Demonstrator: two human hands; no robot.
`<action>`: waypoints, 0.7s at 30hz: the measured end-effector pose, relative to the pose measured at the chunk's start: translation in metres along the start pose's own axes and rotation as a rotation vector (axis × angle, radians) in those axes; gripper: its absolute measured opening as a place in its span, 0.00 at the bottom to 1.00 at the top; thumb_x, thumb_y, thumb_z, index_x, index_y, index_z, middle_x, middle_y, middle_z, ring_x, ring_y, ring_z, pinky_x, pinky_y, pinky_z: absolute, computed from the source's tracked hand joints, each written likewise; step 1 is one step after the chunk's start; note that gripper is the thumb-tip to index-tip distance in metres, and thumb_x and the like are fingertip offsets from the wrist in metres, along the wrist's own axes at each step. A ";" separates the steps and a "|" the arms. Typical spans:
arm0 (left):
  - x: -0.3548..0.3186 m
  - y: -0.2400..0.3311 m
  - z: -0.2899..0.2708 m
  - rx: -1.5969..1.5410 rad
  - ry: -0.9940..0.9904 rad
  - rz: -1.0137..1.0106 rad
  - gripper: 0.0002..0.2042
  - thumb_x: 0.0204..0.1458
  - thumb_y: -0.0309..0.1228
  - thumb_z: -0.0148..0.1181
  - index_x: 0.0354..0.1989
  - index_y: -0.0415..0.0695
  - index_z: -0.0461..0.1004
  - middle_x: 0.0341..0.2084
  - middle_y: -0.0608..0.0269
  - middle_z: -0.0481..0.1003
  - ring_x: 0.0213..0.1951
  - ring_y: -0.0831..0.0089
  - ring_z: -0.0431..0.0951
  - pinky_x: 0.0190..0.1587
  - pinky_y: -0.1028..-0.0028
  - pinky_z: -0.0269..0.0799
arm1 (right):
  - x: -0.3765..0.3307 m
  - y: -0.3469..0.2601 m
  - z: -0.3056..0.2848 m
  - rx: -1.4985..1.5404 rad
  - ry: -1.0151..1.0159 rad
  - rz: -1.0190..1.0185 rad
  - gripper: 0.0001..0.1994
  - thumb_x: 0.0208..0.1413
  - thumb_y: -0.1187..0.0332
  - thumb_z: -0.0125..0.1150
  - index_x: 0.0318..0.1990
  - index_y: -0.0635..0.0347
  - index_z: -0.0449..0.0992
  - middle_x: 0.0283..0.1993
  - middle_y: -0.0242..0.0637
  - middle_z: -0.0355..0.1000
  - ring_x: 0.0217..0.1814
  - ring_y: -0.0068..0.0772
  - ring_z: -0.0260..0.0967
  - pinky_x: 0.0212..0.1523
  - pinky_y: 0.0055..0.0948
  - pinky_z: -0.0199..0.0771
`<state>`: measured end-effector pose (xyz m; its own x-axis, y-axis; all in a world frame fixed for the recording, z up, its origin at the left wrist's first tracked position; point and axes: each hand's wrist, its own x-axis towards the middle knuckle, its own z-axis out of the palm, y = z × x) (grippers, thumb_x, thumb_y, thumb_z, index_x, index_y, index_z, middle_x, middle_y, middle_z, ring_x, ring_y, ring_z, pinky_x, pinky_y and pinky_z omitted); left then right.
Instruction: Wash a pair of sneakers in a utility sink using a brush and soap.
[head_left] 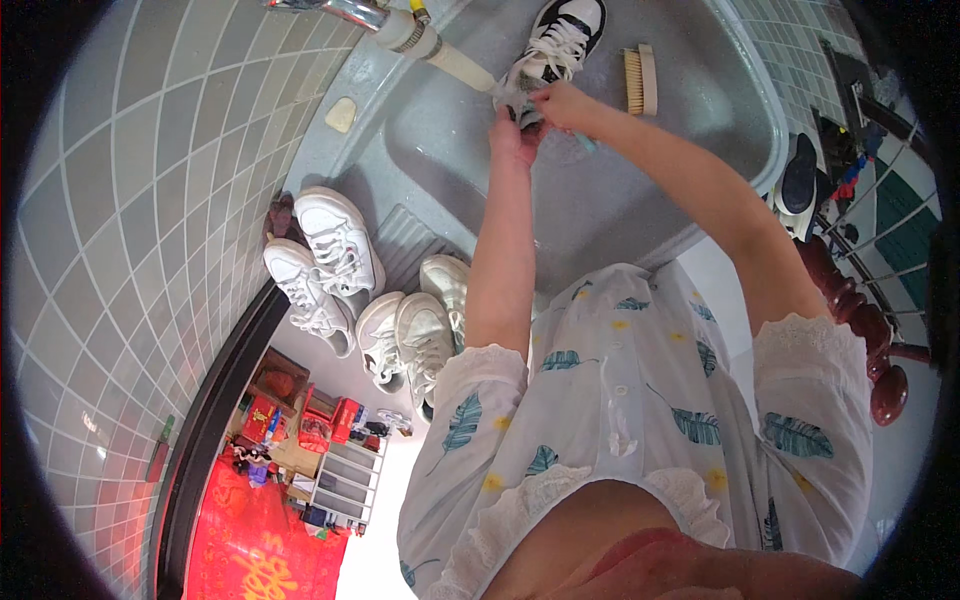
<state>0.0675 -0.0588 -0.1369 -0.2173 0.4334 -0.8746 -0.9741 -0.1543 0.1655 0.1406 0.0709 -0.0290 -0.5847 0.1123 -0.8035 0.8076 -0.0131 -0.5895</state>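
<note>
A black-and-white sneaker (560, 45) with white laces lies in the grey sink (640, 190), its toe pointing away from me. My left hand (514, 138) grips its near end under the hose mouth, fingers curled around it. Over the same end, my right hand (562, 106) is closed around a slim tool with a light-blue handle (584, 142); its working end is hidden in the shoe opening. The cream hose (455, 65) on the metal tap (350, 10) ends just beside my hands, and the shoe there looks wet.
A wooden scrubbing brush (646, 80) rests in the sink, right of the shoe. A pale bar of soap (341, 115) sits on the left rim. Several white sneakers (338, 240) stand left of my left arm. A dark-soled shoe (797, 185) is beyond the right rim.
</note>
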 end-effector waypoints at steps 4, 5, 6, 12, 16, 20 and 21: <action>0.004 0.011 -0.019 0.149 -0.029 0.017 0.21 0.63 0.48 0.37 0.55 0.47 0.63 0.46 0.58 0.70 0.44 0.60 0.72 0.39 0.59 0.74 | -0.005 -0.005 0.011 0.005 -0.067 -0.008 0.20 0.56 0.71 0.45 0.56 0.52 0.72 0.16 0.30 0.61 0.12 0.22 0.54 0.12 0.28 0.56; 0.004 0.008 -0.019 0.123 0.032 0.049 0.21 0.62 0.48 0.37 0.55 0.46 0.63 0.46 0.58 0.70 0.44 0.60 0.73 0.39 0.59 0.74 | -0.002 -0.007 0.012 0.045 -0.081 0.067 0.20 0.56 0.71 0.45 0.56 0.52 0.72 0.16 0.30 0.61 0.12 0.22 0.55 0.12 0.28 0.56; -0.001 0.004 -0.013 0.100 0.083 0.071 0.21 0.62 0.47 0.38 0.55 0.45 0.63 0.46 0.57 0.70 0.44 0.59 0.73 0.40 0.59 0.74 | -0.001 -0.006 0.010 0.087 -0.082 0.148 0.20 0.55 0.71 0.45 0.56 0.51 0.72 0.17 0.30 0.62 0.13 0.21 0.56 0.13 0.28 0.57; 0.005 0.012 -0.011 0.160 0.080 0.042 0.21 0.63 0.46 0.36 0.55 0.44 0.63 0.47 0.54 0.70 0.46 0.57 0.72 0.43 0.56 0.73 | 0.016 0.039 0.049 -0.296 0.439 -0.463 0.22 0.52 0.72 0.50 0.57 0.46 0.70 0.20 0.44 0.70 0.22 0.39 0.72 0.20 0.37 0.68; 0.003 0.015 0.002 -0.042 0.042 -0.006 0.20 0.64 0.44 0.35 0.56 0.45 0.63 0.49 0.55 0.69 0.48 0.56 0.72 0.46 0.54 0.72 | -0.042 0.016 0.038 -0.755 0.358 -0.222 0.28 0.51 0.72 0.51 0.62 0.43 0.63 0.25 0.49 0.73 0.27 0.48 0.74 0.25 0.44 0.72; -0.001 0.006 0.013 -0.064 0.049 0.014 0.19 0.63 0.41 0.35 0.56 0.45 0.64 0.51 0.55 0.68 0.51 0.55 0.70 0.51 0.49 0.68 | -0.053 0.016 0.038 -0.886 0.346 -0.181 0.29 0.56 0.72 0.44 0.67 0.54 0.50 0.26 0.48 0.74 0.28 0.47 0.75 0.28 0.45 0.75; 0.002 0.007 0.016 -0.079 0.056 0.039 0.19 0.62 0.38 0.34 0.56 0.44 0.64 0.52 0.53 0.68 0.52 0.54 0.70 0.55 0.48 0.65 | -0.054 0.018 0.049 -0.814 0.364 -0.105 0.29 0.56 0.73 0.43 0.67 0.54 0.49 0.26 0.46 0.74 0.28 0.47 0.75 0.27 0.45 0.75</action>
<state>0.0593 -0.0448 -0.1300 -0.2489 0.3759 -0.8926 -0.9564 -0.2408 0.1653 0.1827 0.0155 -0.0003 -0.7099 0.3830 -0.5911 0.6365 0.7081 -0.3056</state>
